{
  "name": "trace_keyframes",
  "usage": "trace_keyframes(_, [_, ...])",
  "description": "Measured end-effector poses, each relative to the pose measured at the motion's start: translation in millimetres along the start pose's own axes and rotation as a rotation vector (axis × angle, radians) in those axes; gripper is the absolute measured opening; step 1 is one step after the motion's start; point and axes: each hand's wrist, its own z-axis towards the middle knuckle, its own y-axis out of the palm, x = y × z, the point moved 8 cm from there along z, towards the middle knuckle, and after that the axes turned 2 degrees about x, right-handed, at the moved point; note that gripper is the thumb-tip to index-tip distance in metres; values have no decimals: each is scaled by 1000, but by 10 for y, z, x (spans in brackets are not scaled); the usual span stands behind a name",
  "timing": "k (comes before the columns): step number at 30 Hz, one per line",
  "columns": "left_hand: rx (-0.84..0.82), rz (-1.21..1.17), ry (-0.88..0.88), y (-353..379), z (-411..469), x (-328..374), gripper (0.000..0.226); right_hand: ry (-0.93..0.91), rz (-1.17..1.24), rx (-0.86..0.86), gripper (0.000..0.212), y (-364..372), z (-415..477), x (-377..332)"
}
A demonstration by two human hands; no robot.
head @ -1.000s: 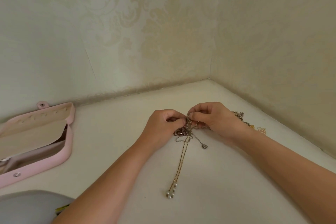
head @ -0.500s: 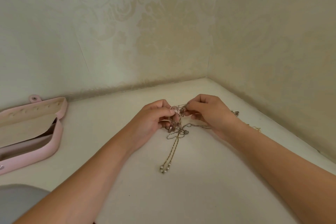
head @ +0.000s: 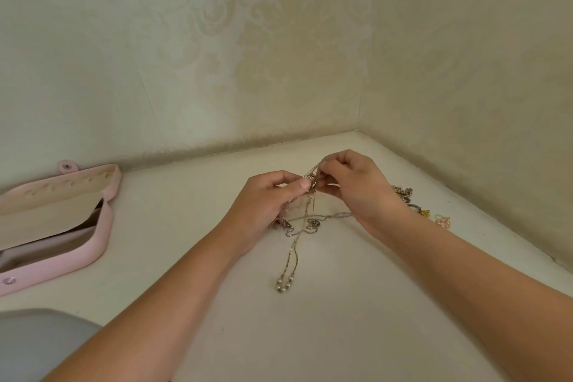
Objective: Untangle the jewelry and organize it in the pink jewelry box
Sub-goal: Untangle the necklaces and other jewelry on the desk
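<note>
Fingertips point(head: 305, 184) of both hands pinch the tangled chains point(head: 311, 183) at one knot, held just above the table point(head: 341, 335). Left hand point(head: 266, 205) and right hand point(head: 356, 186) meet thumb to thumb. Loose chain trails down onto the table, ending in a beaded loop point(head: 285, 284). More jewelry point(head: 415, 205) lies beyond the right wrist. Pink jewelry box point(head: 99, 236) sits open, well apart, far left.
</note>
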Motion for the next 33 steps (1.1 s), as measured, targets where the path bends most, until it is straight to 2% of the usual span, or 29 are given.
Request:
trace_keyframes(4, [9,8,-19,-38,3,-17,27,-6,26,5,5,35,1,12])
trace_keyframes(12, [90,-4,-16,-54,4,-20,12,60,146,1,7,61,23,100])
trace_keyframes(17, [55,-46,-25,-61,-9,-6,25,23,112,-78,7,51,8,41])
trace_keyframes(23, [8,-4,-53,-56,-5,-14,3,-1,126,-126,6,75,-30,-5])
trace_keyframes(28, [-60,72,-30,-28,-10,-24,21,64,212,-156,9,90,-29,4])
trace_keyframes(30, [-70,74,-43,-24,-12,-34,17,82,213,-168,8,73,-28,4])
trace_keyframes(33, [-68,46,-65,-27,-11,-23,5,41,78,-175,2,75,-53,-7])
